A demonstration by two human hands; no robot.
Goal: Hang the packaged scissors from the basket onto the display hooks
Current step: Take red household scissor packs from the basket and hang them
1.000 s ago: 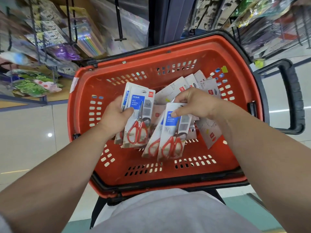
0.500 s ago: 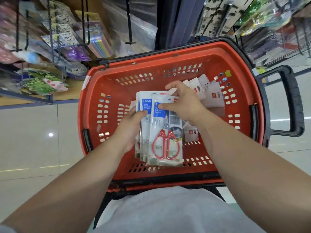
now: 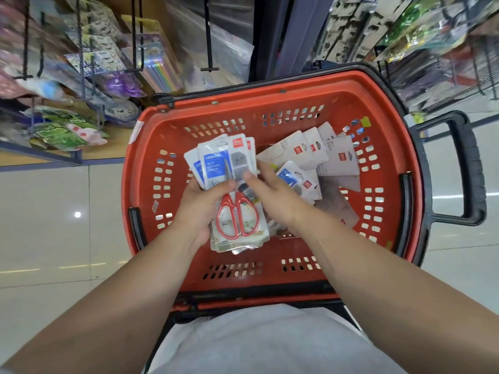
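We note the left hand (image 3: 201, 211) gripping a fanned stack of packaged scissors (image 3: 235, 190) above the red basket (image 3: 270, 87). The right hand (image 3: 272, 195) lies against the stack's right edge, thumb on the top pack; its grip we cannot tell. In the basket's far right lie loose packs (image 3: 324, 157).

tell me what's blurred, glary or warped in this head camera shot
Head view: the hanging goods on the racks in the upper corners are smeared by blur; the stack of packaged scissors in the left hand is sharper, though its small print stays soft; a lamp glints as a bright spot on the glossy floor tiles; wide-angle distortion bows the red basket rim.
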